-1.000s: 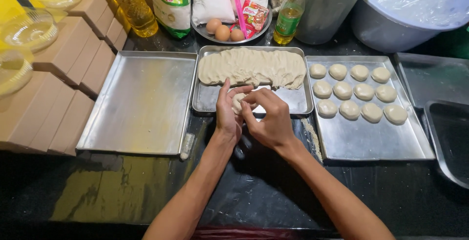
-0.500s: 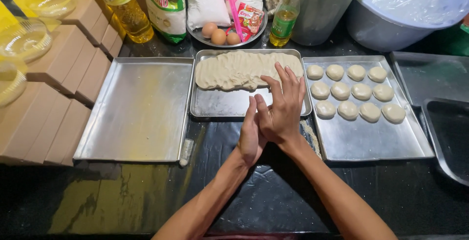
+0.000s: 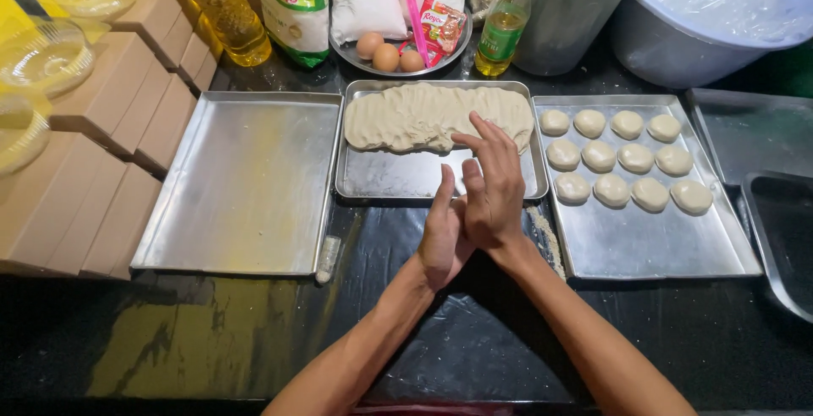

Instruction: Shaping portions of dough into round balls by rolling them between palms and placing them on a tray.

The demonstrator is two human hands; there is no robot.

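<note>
My left hand (image 3: 440, 234) and my right hand (image 3: 491, 187) are pressed palm to palm over the near edge of the middle metal tray (image 3: 398, 186). The right hand's fingers stretch forward past the left hand's. A small piece of dough is between the palms and hidden by them. A flat slab of pale dough (image 3: 415, 115) lies along the far side of that tray. To the right, another metal tray (image 3: 660, 247) carries several round dough balls (image 3: 614, 158) in rows on its far half.
An empty metal tray (image 3: 246, 187) lies to the left, with brown cardboard boxes (image 3: 110, 128) and glass bowls (image 3: 42, 52) beyond it. At the back stand an oil bottle (image 3: 222, 10), a plate with eggs (image 3: 385, 54), a small green-capped bottle (image 3: 504, 22) and a covered pot (image 3: 711, 18). A dark tray (image 3: 783, 221) sits far right.
My hands went from pinching a dough piece with the fingertips to pressing it between flat palms. The right hand slid forward over the left.
</note>
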